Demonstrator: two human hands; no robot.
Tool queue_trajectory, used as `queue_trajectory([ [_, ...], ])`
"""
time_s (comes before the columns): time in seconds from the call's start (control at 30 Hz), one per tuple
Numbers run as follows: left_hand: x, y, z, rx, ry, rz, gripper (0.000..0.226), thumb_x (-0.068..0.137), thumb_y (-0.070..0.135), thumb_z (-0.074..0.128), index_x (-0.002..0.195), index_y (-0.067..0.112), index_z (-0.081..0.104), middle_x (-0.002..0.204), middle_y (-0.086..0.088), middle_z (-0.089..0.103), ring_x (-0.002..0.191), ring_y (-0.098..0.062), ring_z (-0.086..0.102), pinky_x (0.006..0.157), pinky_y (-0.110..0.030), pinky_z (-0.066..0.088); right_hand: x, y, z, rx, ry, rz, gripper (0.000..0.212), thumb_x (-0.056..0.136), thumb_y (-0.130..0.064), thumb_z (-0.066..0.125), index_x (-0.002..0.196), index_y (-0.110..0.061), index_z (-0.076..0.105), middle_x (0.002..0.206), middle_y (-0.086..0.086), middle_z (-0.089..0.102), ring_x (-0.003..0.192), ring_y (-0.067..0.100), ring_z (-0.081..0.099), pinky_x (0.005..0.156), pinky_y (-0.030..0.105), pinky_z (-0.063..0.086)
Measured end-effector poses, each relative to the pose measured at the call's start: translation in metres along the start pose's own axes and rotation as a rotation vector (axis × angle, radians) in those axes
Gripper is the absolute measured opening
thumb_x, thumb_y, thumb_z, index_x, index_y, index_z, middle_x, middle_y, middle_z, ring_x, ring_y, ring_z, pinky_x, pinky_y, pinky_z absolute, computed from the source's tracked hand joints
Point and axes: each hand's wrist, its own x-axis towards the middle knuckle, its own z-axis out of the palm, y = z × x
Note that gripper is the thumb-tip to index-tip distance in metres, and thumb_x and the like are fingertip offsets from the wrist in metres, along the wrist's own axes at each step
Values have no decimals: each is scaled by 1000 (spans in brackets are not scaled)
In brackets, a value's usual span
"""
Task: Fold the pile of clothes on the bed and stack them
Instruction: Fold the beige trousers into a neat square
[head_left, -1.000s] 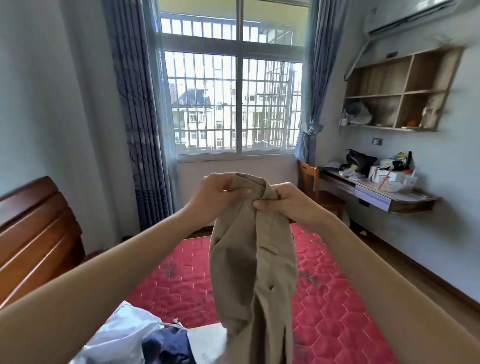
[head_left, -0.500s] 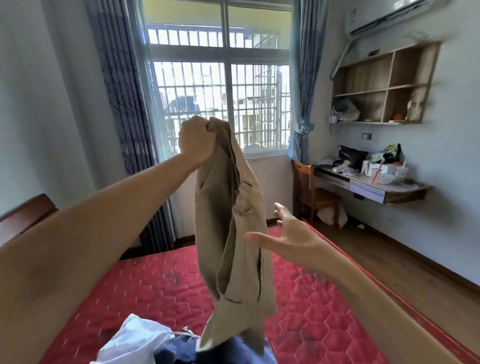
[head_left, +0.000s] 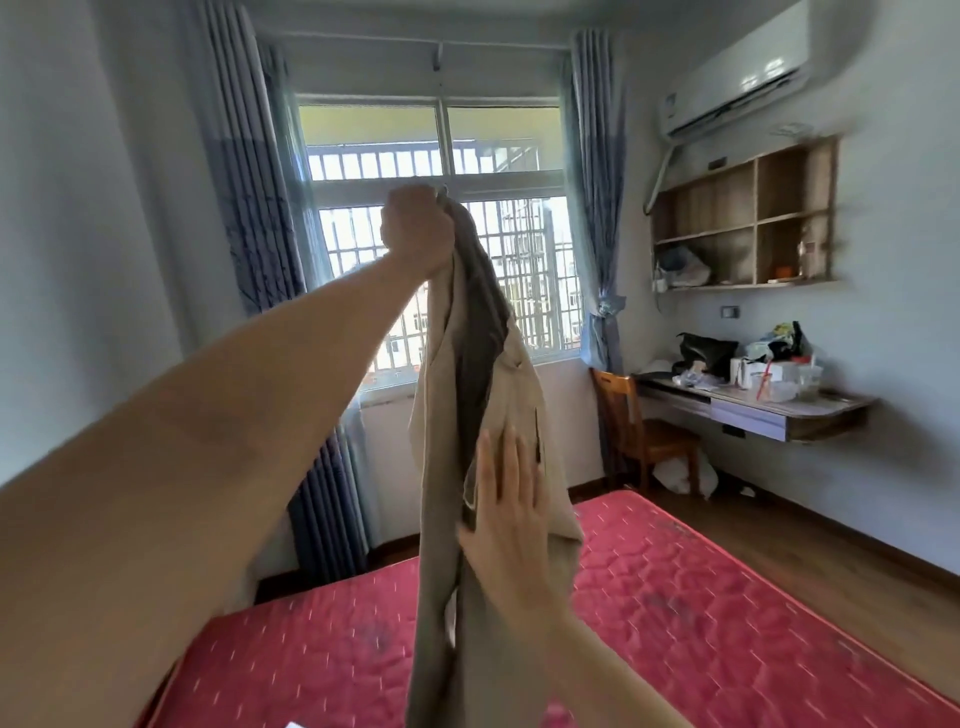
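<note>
High above the bed (head_left: 727, 623), a tan garment (head_left: 457, 415) is held up in the air. It hangs down long and loose, and its bottom end is cut off by the lower edge of the view. A darker inside part is seen near the top. The top of the garment is gripped by the left hand (head_left: 415, 231), which is made into a tight fist around the cloth. The left arm is stretched up and forward.

Lower down, the garment is touched by the right hand (head_left: 506, 512). This hand is flat, with the fingers (head_left: 514, 457) kept straight and close together, and the palm is laid against the cloth. Nothing is gripped by it.

Under the garment, the bed is covered by a red mattress with a stitched pattern. A small white bit is seen at the bottom edge, but what it is cannot be told.

Behind the garment, a big window (head_left: 441, 234) with bars is seen, and blue curtains (head_left: 249, 208) are hung at both sides. On the right wall, an air conditioner (head_left: 737, 78) is fixed above a wooden shelf (head_left: 743, 218). Below it, a desk (head_left: 753, 410) is crowded with small things, and a wooden chair (head_left: 644, 431) is placed beside it.
</note>
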Motion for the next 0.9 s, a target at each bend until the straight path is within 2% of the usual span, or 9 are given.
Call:
queue_trajectory([
  [0.1,9,-14,-9,-8,9,9,38,103,25,40,117,-6,55,113,-19,60,108,-31,59,82,-32,47,1,25,5,212,221,26,66,81,-5,73,141,-10,48,140,9,53,129,25,51,106,38,44],
  [0.2,12,-53,-15,-25,-27,16,36,98,25,49,105,-6,65,97,-20,62,97,-34,62,67,-29,42,9,57,-15,585,275,232,23,85,-11,71,106,-20,69,96,-8,70,88,11,66,79,20,52],
  [0.27,5,-88,-19,-66,-72,-15,34,94,26,57,103,-4,70,98,-21,66,94,-36,63,71,-34,47,23,84,-35,682,283,386,10,84,-18,72,91,-24,72,77,-9,70,75,11,65,70,25,50],
  [0.37,-22,-140,-13,-184,-186,-78,34,86,32,70,91,-2,73,82,-21,68,77,-35,64,63,-27,48,49,124,-66,600,188,485,8,83,-19,73,83,-27,74,78,-5,72,81,18,67,79,39,52],
  [0.5,-76,-189,1,-421,-304,-264,28,76,32,79,94,10,75,91,-16,72,90,-36,67,83,-50,55,77,143,-95,661,120,452,31,76,-18,80,58,-37,63,57,-24,58,61,-5,54,63,10,43],
  [0.57,-97,-204,5,-508,-295,-323,10,76,33,80,85,30,77,86,-2,75,88,-27,70,81,-45,57,91,150,-100,700,130,456,29,76,-15,80,58,-31,63,53,-23,59,54,-9,53,54,3,39],
  [0.63,-118,-211,5,-565,-289,-361,7,76,35,79,78,41,76,80,9,75,83,-17,70,75,-35,56,101,155,-98,700,97,474,25,77,-18,79,61,-31,66,60,-19,64,62,-7,58,58,7,43],
  [0.73,-160,-218,14,-482,-368,-427,8,79,30,78,87,27,77,79,8,74,78,-13,66,66,-25,50,95,159,-73,522,-123,545,11,77,-27,79,80,-18,75,83,2,73,83,20,66,79,36,53],
  [0.9,-236,-208,35,-382,-398,-722,15,83,23,75,84,8,76,84,-12,73,86,-27,67,73,-32,49,53,138,-29,386,-143,785,21,73,-31,82,82,-14,75,85,9,73,80,26,65,70,28,45],
])
